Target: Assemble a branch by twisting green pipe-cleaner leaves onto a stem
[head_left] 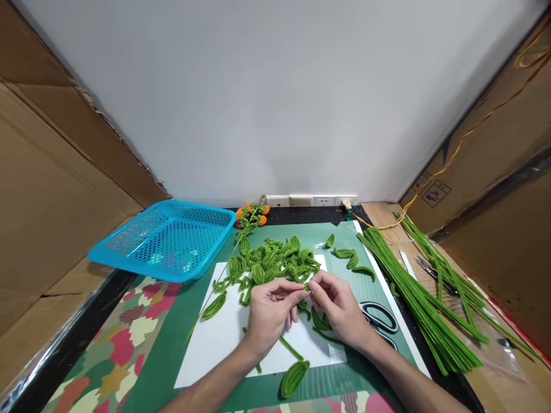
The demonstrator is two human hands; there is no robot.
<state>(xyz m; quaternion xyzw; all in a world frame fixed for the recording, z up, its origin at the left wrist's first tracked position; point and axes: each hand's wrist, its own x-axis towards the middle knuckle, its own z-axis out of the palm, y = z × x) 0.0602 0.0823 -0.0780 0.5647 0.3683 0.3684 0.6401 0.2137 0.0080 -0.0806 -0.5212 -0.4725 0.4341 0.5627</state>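
My left hand (271,312) and my right hand (340,307) meet over a white sheet (215,338), fingertips pinched together on a green pipe-cleaner piece (306,285). Its stem trails down to a folded green leaf (294,377) near the front edge. Just beyond my fingers lies a pile of green pipe-cleaner leaves (271,261). Another single leaf (214,305) rests left of my left hand.
A blue mesh basket (167,238) sits at the back left. A bundle of straight green pipe cleaners (422,298) lies on the right, with black scissors (381,318) beside my right wrist. A stem with orange flowers (252,215) lies at the back. Cardboard walls flank both sides.
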